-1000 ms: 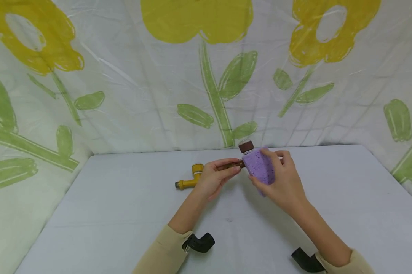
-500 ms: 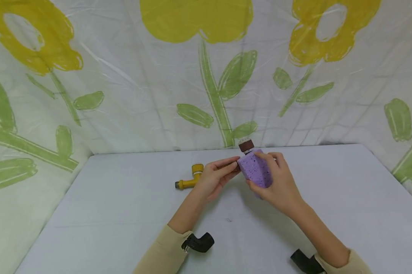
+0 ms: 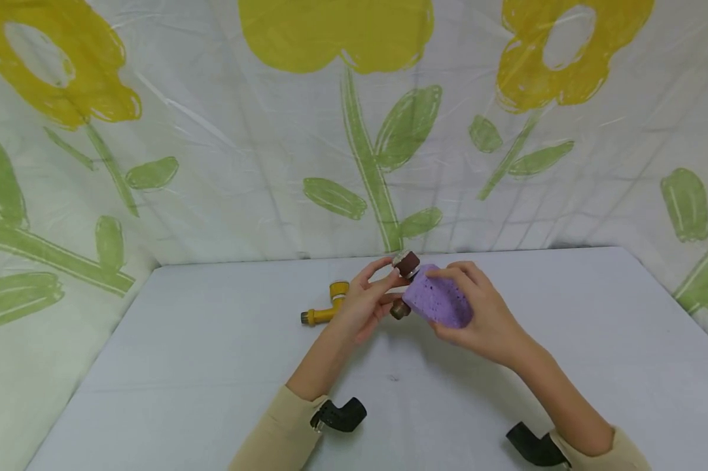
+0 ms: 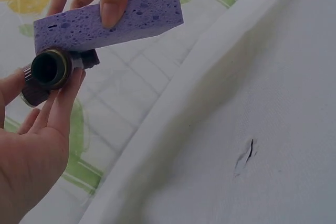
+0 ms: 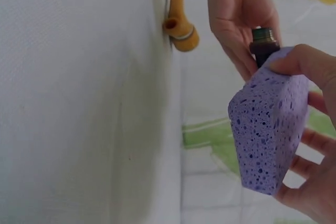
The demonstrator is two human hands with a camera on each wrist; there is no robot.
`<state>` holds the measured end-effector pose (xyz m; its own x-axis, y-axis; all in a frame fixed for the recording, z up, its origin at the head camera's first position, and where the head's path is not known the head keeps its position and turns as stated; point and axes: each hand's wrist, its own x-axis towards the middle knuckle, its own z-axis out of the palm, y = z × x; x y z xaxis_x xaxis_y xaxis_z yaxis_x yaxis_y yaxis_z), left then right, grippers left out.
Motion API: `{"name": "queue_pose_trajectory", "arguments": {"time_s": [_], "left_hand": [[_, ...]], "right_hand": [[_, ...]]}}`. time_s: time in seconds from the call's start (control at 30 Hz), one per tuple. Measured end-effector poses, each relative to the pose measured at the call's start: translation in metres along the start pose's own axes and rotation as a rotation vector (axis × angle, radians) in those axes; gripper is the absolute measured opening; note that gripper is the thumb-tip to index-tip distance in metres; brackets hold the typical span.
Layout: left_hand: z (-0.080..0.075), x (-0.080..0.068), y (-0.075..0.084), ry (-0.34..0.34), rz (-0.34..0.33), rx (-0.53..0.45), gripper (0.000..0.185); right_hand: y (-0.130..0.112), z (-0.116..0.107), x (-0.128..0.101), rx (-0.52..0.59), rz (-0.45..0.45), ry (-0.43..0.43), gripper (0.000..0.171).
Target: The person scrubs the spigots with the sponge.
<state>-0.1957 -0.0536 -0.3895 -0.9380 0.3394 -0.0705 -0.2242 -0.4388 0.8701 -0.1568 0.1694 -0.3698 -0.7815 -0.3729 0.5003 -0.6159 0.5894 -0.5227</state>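
My left hand [image 3: 364,302] holds a brown pipe fitting [image 3: 407,263] up off the table by its knurled collar. One of its round open ends [image 4: 47,69] faces the left wrist camera. My right hand [image 3: 489,314] grips a purple porous sponge [image 3: 439,299] between thumb and fingers. The sponge lies against the fitting, covering part of its body in the head view. In the right wrist view the sponge [image 5: 257,129] hides most of the fitting, leaving a dark threaded end [image 5: 263,38] showing.
A yellow pipe fitting [image 3: 324,316] of branched shape lies on the white-covered table [image 3: 212,353], just left of my left hand. Behind the table hangs a white sheet [image 3: 242,163] printed with yellow flowers and green leaves.
The brown fitting has turned in my left hand, its collar swinging left and down toward the fingers. My right hand has tilted the sponge to lie flatter along it.
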Motion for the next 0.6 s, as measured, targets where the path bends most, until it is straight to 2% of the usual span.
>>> {"name": "queue_pose_trajectory", "arguments": {"time_s": [0.13,0.3,0.5,0.6], "left_hand": [[-0.001,-0.001,0.003,-0.021,-0.021,0.031,0.050],[-0.002,-0.002,0.004,-0.047,-0.030,0.080,0.049],[-0.002,-0.001,0.004,-0.074,0.012,0.111,0.033],[-0.002,-0.001,0.004,-0.087,0.047,0.119,0.031]], "right_hand": [[0.002,-0.006,0.001,0.024,-0.037,-0.057,0.074],[0.002,-0.012,0.002,0.057,-0.061,-0.105,0.074],[-0.001,-0.016,0.002,0.083,0.012,-0.118,0.073],[-0.002,-0.015,0.002,0.080,0.043,-0.102,0.072]]}}
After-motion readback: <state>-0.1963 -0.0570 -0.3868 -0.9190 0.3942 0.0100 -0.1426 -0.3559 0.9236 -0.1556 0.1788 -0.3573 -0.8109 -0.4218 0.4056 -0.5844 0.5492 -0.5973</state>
